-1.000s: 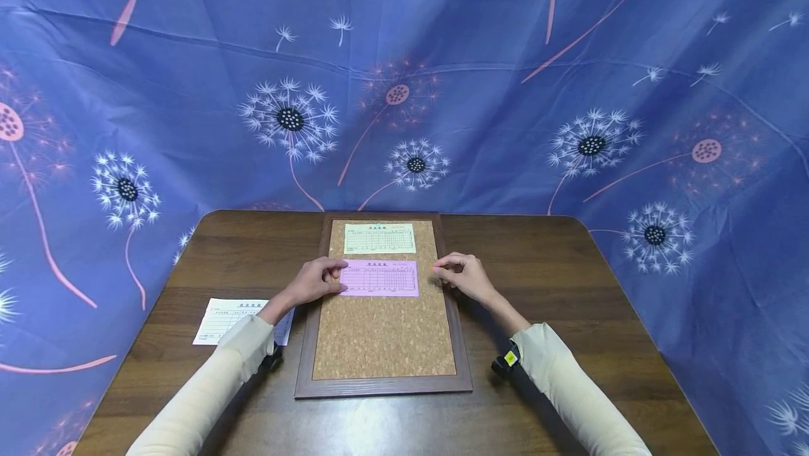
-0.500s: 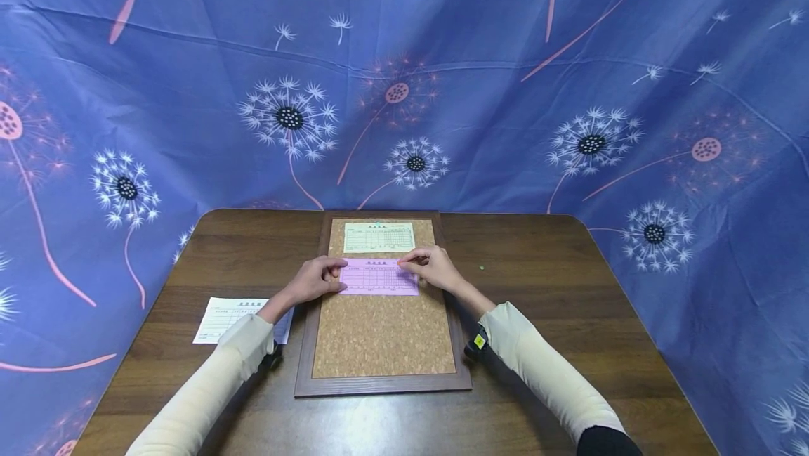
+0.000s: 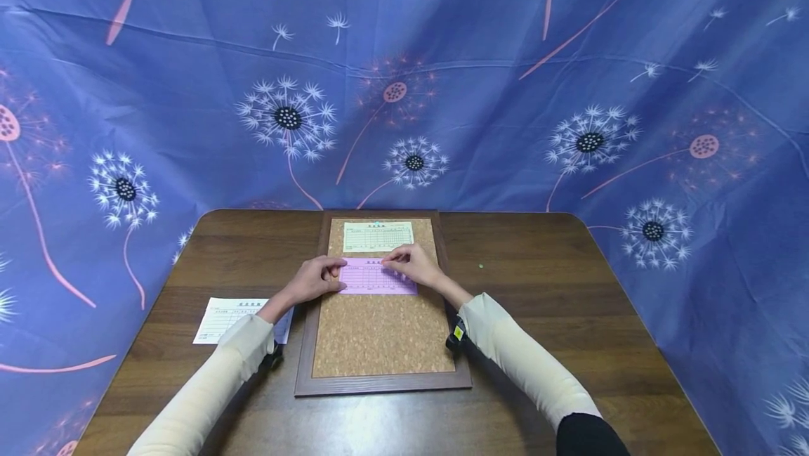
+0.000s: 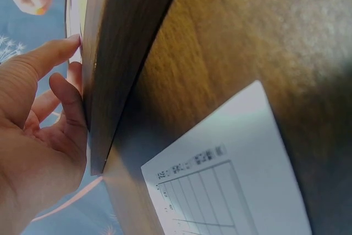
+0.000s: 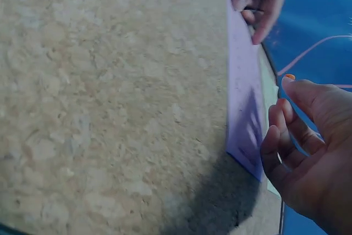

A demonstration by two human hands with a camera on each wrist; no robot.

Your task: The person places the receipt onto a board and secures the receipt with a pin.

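Note:
A framed cork board (image 3: 382, 336) lies on the wooden table, with a printed pink slip (image 3: 379, 286) flat across its upper half. My left hand (image 3: 311, 279) presses the slip's left edge, thumb at the lower corner and fingertip at the upper one. Between thumb and fingertip, my right hand (image 3: 413, 266) pinches a small orange push pin (image 5: 289, 76), close above the slip's top edge near the middle. In the left wrist view, the orange tip shows below the right fingers. Above the pink slip sits a pale green slip (image 3: 378, 238), with a teal pin (image 3: 377, 223) at its top edge.
A white printed slip (image 3: 221, 319) rests on the table left of the board, partly under the left forearm. A tiny green dot (image 3: 480, 266) is on the table right of the board. Blue dandelion-patterned cloth (image 3: 493, 90) hangs behind the table.
My right hand has moved left with the orange push pin, from the board's right edge to over the pink slip's upper middle. The left hand stays on the slip's left edge.

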